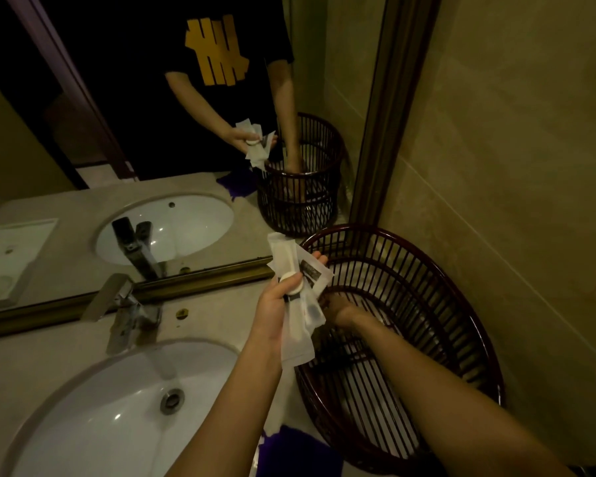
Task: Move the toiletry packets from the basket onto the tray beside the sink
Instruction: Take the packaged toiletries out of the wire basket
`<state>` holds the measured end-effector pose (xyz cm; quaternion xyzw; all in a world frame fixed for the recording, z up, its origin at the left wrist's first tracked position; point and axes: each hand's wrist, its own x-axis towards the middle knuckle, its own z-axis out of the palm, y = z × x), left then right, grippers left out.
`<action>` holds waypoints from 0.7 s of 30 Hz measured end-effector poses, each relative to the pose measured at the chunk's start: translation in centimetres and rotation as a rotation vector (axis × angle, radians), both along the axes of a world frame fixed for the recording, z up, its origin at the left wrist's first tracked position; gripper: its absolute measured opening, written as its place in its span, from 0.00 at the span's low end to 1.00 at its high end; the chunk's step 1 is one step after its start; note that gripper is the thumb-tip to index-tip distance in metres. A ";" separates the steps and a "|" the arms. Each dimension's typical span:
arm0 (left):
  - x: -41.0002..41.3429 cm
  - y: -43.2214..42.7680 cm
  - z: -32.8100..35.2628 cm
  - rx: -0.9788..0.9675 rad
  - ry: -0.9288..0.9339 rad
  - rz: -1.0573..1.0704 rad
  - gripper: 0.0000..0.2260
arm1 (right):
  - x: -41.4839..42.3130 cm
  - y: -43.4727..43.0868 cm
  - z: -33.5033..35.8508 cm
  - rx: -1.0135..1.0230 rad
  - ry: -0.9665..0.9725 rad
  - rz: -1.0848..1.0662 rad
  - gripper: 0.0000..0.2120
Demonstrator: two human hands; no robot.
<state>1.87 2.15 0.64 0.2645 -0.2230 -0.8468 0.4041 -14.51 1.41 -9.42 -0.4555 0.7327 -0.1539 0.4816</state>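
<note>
Reaching down inside the dark red slatted wicker basket (427, 304), the right hand (334, 306) has an unreadable grip, while the left hand (279, 304) beside the rim clamps a fan of clear toiletry packets (298, 287).

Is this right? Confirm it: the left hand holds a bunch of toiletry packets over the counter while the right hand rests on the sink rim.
One detail is wrong. The head view shows the right hand reaching down inside the dark slatted basket, not resting on the sink rim. The left hand does hold the toiletry packets.

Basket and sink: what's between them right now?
In the head view, the left hand holds a bunch of packets above the counter strip between sink and basket.
</note>
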 end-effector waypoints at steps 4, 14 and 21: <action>-0.1 0.0 0.0 -0.015 -0.009 0.017 0.23 | 1.2 0.8 -2.0 0.071 -0.113 -0.120 0.27; 0.0 0.3 0.2 -0.004 -0.044 0.013 0.22 | 1.8 1.4 -0.6 -0.052 -0.063 -0.099 0.31; 0.1 0.5 0.2 0.030 -0.021 -0.039 0.20 | -1.2 3.1 2.4 -0.152 -0.352 -0.477 0.29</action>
